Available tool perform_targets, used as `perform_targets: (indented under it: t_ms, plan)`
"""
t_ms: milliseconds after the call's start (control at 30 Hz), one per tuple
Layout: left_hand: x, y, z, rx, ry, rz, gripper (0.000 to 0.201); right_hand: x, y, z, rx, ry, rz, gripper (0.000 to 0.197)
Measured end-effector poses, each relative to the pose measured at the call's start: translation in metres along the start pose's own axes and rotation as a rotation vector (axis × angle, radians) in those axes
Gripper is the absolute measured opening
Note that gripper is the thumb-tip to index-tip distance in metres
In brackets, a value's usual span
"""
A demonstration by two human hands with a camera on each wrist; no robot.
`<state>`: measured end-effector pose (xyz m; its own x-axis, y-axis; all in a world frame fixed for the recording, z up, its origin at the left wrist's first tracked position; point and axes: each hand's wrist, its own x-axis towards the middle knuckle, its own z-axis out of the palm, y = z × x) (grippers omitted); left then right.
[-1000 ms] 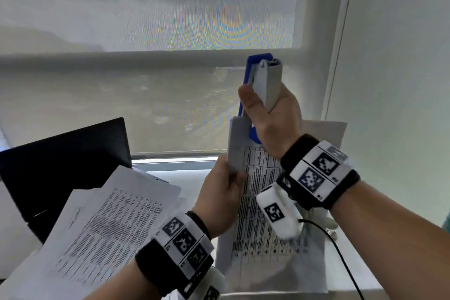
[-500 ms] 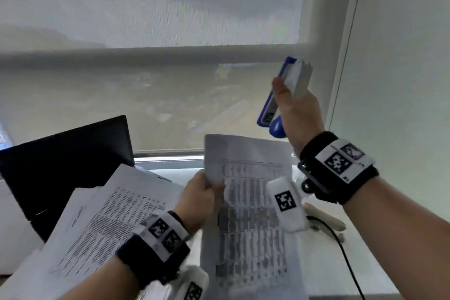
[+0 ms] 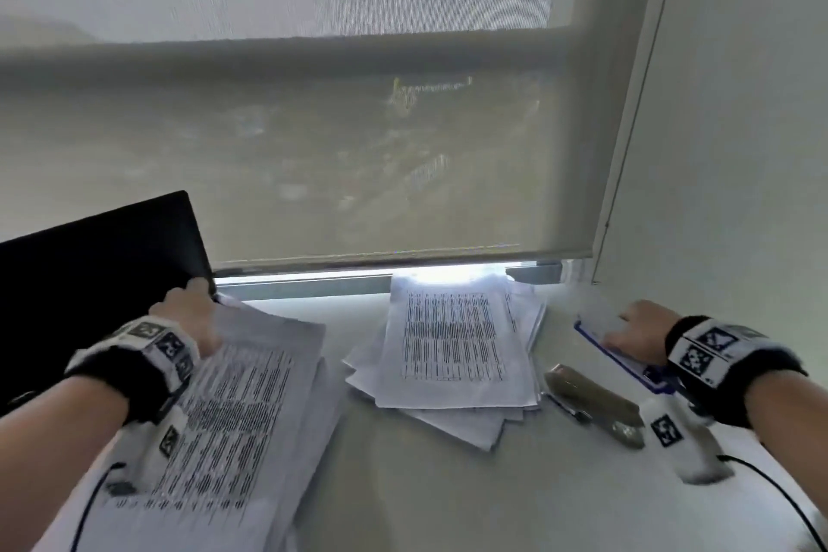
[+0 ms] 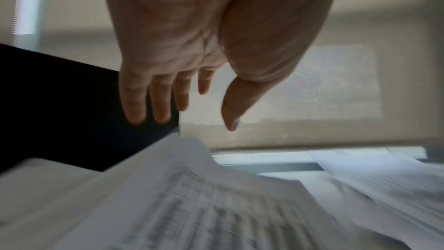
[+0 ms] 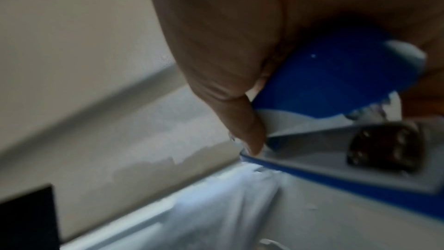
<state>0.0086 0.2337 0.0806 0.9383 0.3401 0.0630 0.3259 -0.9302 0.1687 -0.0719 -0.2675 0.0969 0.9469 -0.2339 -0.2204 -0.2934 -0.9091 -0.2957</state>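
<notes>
Head view: right hand [image 3: 636,334] grips the stapler [image 3: 600,327] at the table's [image 3: 425,484] right side; it should be set flat before release. Left hand [image 3: 188,318], fingers straight and empty, hovers over the left paper stack [image 3: 233,417]; only its top sheets should be lifted.

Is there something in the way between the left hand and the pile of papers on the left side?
Nothing visible is. The left hand is open, right over the far end of the left paper pile. The black laptop stands behind the fingers, not between hand and paper.
</notes>
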Motion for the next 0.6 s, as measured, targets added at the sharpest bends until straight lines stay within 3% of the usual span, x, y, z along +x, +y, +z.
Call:
perform_targets:
  t_ms: [67, 133, 233, 300, 433, 500, 600]
  plan:
    - [-0.007, 0.033, 0.022, 0.029, -0.041, 0.178, 0.054, 0.009, 0.001, 0.004, -0.153, -0.080, 0.038, 0.043]
    - [-0.023, 0.071, 0.047, -0.028, -0.163, 0.392, 0.051, 0.021, 0.004, 0.015, -0.187, -0.080, 0.035, 0.034]
    - [-0.051, 0.125, 0.081, -0.089, -0.311, 0.683, 0.047, 0.042, 0.011, 0.034, -0.217, -0.118, 0.089, 0.050]
    - [-0.062, 0.151, 0.098, -0.086, -0.384, 0.825, 0.051, 0.060, 0.016, 0.044, -0.246, -0.132, 0.074, 0.040]
    - [-0.072, 0.176, 0.118, 0.029, -0.463, 0.910, 0.060, 0.085, 0.025, 0.054, -0.158, -0.028, 0.064, 0.049]
    - [-0.072, 0.178, 0.121, 0.087, -0.443, 0.935, 0.057, 0.086, 0.027, 0.054, -0.122, 0.098, 0.041, 0.051]
    - [-0.070, 0.175, 0.122, 0.072, -0.436, 0.970, 0.043, 0.057, 0.024, 0.054, -0.109, 0.307, -0.085, 0.035]
